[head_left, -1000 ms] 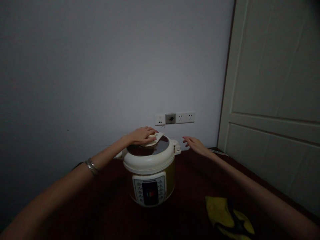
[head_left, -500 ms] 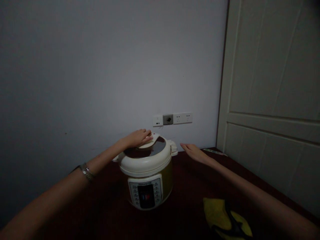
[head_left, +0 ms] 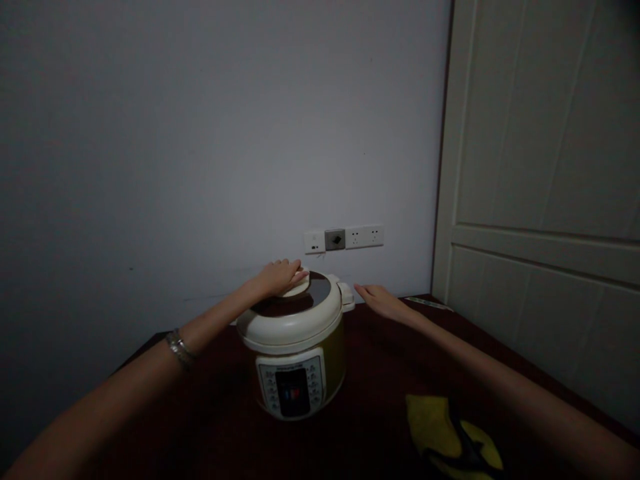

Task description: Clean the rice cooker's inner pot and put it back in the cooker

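A white-topped electric pressure cooker (head_left: 333, 363) stands upright with its button panel (head_left: 293, 385) facing me. My left hand (head_left: 281, 277) is wrapped over the pale lid handle (head_left: 299, 288), and a silvery bracelet (head_left: 179, 348) is on that wrist. The lid (head_left: 287, 327) sits on the cooker body, its dark top partly hidden by the hand. My right hand (head_left: 377, 298) hovers just right of the white side handle (head_left: 346, 297), fingers stretched out and holding nothing. A small gap seems to separate its fingertips from that handle.
The cooker rests on a dark red surface (head_left: 380, 373). A yellow and black cloth-like item (head_left: 440, 427) lies at front right. Behind are a wall with a row of sockets (head_left: 364, 236) and, to the right, a pale panelled door (head_left: 540, 167). A thin patterned strip (head_left: 429, 303) lies near the wall.
The lid and its handle have turned slightly counterclockwise under my left hand, which has shifted a little rightward. My right hand has edged left toward the side handle. The cooker body has stayed put.
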The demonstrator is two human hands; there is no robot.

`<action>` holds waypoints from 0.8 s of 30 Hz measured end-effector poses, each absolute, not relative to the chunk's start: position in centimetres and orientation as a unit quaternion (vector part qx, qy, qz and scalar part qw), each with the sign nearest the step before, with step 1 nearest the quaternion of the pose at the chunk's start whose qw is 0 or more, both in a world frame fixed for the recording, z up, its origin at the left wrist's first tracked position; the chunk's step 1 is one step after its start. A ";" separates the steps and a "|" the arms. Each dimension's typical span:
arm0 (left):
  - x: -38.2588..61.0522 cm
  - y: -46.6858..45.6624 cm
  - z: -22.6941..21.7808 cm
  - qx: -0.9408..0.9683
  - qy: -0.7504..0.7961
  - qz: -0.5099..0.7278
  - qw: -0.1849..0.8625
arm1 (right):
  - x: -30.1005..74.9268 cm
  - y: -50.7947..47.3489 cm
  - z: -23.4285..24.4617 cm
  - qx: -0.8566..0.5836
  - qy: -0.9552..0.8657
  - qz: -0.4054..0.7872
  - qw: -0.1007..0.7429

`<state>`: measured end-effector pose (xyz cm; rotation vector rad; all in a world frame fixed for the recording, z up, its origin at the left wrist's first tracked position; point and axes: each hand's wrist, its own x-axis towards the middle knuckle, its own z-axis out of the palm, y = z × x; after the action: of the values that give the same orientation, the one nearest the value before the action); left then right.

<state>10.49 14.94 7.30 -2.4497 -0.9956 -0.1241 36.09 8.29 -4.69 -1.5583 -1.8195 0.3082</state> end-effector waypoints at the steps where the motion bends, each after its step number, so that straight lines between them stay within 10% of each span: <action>1: 10.6 15.0 7.2 -0.889 -0.377 -0.045 0.255 | 36.0 8.4 -4.6 -0.600 -0.705 0.123 0.356; 12: 11.0 15.1 6.1 -0.871 -0.428 -0.085 0.224 | 35.6 10.1 -4.2 -0.591 -0.679 0.240 0.363; 24: -1.9 18.3 7.0 -0.695 -0.630 -0.322 -0.128 | 35.4 9.1 -4.1 -0.544 -0.514 0.528 0.401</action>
<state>-1.94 18.27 6.97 -2.3813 -2.1576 -1.1032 35.41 9.07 -4.06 -1.3759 -1.2986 1.3348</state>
